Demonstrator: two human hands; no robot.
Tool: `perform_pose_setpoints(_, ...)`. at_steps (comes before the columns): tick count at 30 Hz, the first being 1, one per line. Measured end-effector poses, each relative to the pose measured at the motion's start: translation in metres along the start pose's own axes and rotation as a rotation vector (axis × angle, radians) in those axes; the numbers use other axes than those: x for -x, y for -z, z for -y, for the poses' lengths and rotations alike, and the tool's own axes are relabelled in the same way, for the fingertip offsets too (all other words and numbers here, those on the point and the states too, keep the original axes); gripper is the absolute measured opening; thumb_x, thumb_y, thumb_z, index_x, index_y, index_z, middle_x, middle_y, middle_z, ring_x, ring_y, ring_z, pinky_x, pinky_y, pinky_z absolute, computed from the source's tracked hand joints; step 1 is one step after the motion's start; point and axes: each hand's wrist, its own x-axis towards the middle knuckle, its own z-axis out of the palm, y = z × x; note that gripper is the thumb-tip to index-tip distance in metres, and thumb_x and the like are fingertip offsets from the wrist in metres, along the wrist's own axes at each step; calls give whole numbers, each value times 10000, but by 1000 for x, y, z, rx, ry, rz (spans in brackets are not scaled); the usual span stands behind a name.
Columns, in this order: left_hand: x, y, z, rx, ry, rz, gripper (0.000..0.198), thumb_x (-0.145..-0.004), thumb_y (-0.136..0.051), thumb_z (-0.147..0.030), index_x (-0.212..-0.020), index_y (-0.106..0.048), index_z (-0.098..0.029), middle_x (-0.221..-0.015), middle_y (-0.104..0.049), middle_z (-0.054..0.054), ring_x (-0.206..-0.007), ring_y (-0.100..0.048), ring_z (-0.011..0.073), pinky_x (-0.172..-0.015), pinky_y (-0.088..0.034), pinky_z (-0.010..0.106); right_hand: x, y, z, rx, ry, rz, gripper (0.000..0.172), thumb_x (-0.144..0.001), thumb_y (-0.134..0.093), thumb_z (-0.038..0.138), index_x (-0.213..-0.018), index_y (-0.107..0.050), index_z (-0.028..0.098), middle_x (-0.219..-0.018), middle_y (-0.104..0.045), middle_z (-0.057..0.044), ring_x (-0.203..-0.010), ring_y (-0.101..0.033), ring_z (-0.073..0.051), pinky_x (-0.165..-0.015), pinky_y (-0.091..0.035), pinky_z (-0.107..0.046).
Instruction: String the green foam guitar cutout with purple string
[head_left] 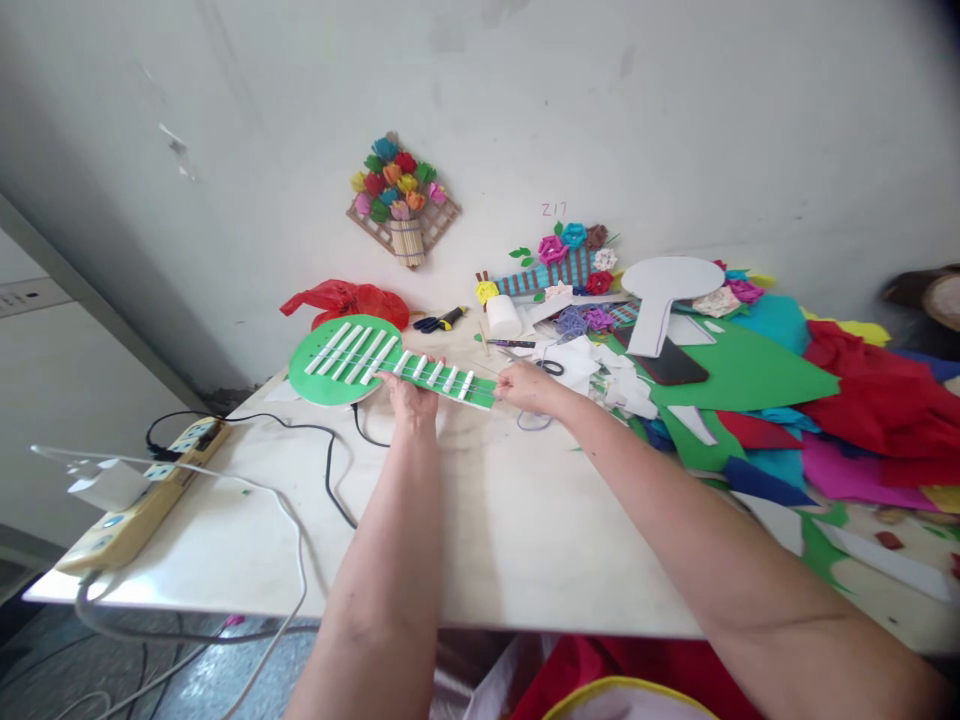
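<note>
A green paper guitar shape (pixel 341 362) with white strips glued across its round body and neck is held up a little above the white table (pixel 510 520). My left hand (pixel 409 392) grips the neck near the body from below. My right hand (pixel 525 386) pinches the far end of the neck. Thin strings run along the neck between both hands.
A power strip (pixel 142 500) with cables lies at the table's left edge. Scissors (pixel 544 364), a white roll (pixel 502 316), a black-and-yellow tool (pixel 439 321) and a red bag (pixel 349 300) sit at the back. Coloured paper sheets (pixel 757 375) and paper flowers (pixel 562 262) crowd the right side.
</note>
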Motion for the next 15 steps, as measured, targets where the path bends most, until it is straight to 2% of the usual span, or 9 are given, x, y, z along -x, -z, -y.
perform_pose_setpoints(6,-3,4,1,-4,-1,33,694,-743,-138,-715,-804,-549,-160,-608,-559,43,-576,-569,166,-749,-464,443,-1,-5,0,-79,-88,11,178,-713,-544,256,-570,-585,157,-543,-532,-24,-565,-491,-133,-513,-311,-235)
perform_pose_setpoints(12,-4,5,1,10,-9,31,685,-754,-133,-705,-818,-545,-162,-600,-554,38,-585,-570,167,-763,-457,446,0,-14,1,-420,-264,-21,196,-698,-585,262,-553,-490,170,-440,-423,22,-430,-389,-91,-427,-296,-220)
perform_pose_setpoints(15,-3,4,1,7,-5,25,686,-750,-129,-709,-830,-541,-166,-602,-552,36,-582,-568,166,-760,-458,445,1,-18,-3,-608,-283,22,203,-709,-579,255,-565,-458,180,-411,-380,46,-373,-312,-65,-377,-240,-199)
